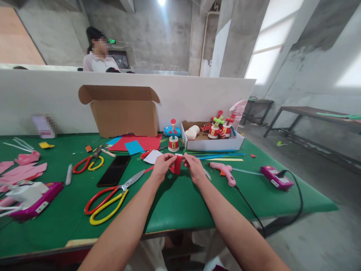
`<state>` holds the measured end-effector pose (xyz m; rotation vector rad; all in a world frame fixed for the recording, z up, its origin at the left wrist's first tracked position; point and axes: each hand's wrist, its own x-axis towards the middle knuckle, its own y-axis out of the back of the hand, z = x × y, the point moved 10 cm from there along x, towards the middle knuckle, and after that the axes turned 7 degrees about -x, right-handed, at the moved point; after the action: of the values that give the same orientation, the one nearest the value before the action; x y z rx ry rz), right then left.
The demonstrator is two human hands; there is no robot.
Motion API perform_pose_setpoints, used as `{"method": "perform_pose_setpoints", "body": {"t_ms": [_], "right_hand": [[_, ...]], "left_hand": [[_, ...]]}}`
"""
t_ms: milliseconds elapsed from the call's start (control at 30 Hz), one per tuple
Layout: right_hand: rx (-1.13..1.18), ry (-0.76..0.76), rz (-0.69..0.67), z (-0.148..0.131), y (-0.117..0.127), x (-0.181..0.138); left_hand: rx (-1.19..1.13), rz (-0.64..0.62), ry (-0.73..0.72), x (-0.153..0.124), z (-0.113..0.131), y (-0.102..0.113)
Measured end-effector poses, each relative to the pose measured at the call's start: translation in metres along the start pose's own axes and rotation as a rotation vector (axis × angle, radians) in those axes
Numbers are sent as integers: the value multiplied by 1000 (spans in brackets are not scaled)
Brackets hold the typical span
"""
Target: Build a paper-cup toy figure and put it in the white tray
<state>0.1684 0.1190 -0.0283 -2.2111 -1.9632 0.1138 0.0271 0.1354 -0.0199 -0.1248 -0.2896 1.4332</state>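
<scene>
Between my two hands, above the green tabletop, is a small red strip of paper [178, 165] with a pale upper edge. My left hand [163, 165] pinches its left side. My right hand [194, 165] is closed at its upper right edge, thumb and finger together. Just behind stands a paper-cup figure [173, 143] with a blue top and a red disc. Left of my left hand lie large scissors [122, 188] with one red and one yellow handle, blades pointing toward the hand. A white paper piece [152, 156] rests behind that hand.
A pink glue gun [225, 171] with a black cord lies on the right, near a purple power strip [278, 177]. A white box [217, 144] holds cups and figures. A phone [114, 171], smaller scissors [89, 162] and red paper [141, 142] lie left. A person [98, 56] is behind the partition.
</scene>
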Motion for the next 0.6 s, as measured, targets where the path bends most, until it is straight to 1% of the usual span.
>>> {"method": "perform_pose_setpoints", "body": {"t_ms": [100,167,233,367,467,600], "right_hand": [[36,-25,72,0,11,1],[66,-75,74,4,13,1],[97,-130,19,8,8,-1],[141,-234,-164,15,-14,-8],[208,-303,-222,19,-24,-11],[281,-340,-221,20,-22,-10]], "left_hand": [[-14,43,-61,-2,9,2],[40,84,-137,-4,18,4],[123,108,-212,-6,26,3],[243,103,-333,-10,36,0],[306,63,-411,-12,41,-5],[408,-82,-509,-15,44,-20]]}}
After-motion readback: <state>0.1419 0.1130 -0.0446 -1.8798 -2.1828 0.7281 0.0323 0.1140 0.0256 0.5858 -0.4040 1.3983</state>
